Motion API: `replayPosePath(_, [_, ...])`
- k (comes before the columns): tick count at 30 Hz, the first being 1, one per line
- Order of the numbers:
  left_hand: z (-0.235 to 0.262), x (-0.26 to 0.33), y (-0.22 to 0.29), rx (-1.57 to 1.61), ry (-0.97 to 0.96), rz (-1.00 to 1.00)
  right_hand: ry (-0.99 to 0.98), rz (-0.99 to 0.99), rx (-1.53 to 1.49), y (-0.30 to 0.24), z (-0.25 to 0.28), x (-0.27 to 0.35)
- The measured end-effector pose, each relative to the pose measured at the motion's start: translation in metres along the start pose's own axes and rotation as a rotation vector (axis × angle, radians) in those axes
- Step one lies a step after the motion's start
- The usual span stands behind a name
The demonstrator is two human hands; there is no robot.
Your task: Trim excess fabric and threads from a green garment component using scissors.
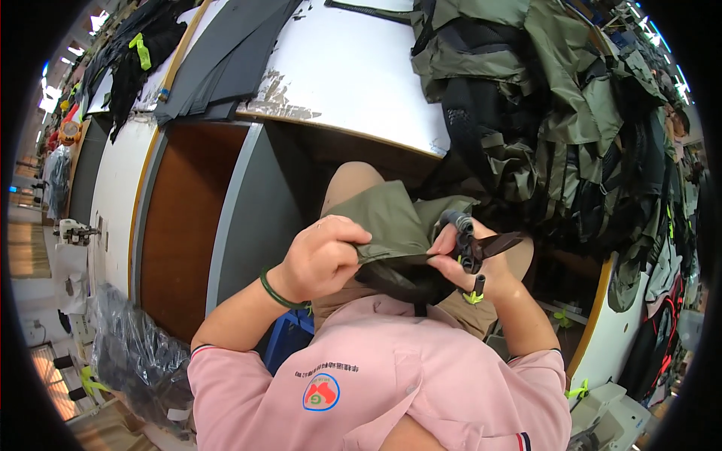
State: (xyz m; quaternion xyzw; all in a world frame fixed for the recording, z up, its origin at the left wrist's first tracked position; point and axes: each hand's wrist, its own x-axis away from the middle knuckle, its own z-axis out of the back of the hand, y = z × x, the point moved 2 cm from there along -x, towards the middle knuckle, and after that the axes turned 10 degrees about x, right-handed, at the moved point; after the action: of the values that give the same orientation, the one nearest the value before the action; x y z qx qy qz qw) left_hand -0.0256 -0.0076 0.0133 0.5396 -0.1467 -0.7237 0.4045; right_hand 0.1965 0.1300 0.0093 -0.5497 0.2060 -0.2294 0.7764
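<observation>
Across my lap lies a piece of olive green fabric (387,218), bunched with a dark part beneath its near edge. My left hand (325,255), with a dark green bangle (277,292) on its wrist, is closed in a pinch on the fabric's left side. On the other side, the thumb and a finger of my right hand (459,255) pinch the same edge. That hand also holds dark-handled scissors (468,244) in its palm, their blades pointing right, away from the fabric. A stretch of edge spans between the two hands.
Ahead stands a white table (346,68) with a worn front edge. Dark grey cut panels (226,60) lie on its left. Olive and black sewn pieces (541,98) are heaped on the right and hang over. Clear plastic wrapping (135,346) sits at the left.
</observation>
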Motion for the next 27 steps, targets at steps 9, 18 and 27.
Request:
replayPosePath(9, [0.022, 0.041, -0.006, 0.443, -0.246, 0.849, -0.207, 0.175, 0.127, -0.006, -0.026, -0.012])
replayPosePath(18, [0.067, 0.28, 0.014, 0.307, -0.989, 1.607, 0.569, 0.039, 0.313, -0.024, 0.108, -0.04])
replayPosePath(27, [0.06, 0.202, 0.006, 0.155, -1.227, 1.555, 0.883, -0.2, 0.945, 0.001, 0.23, -0.061])
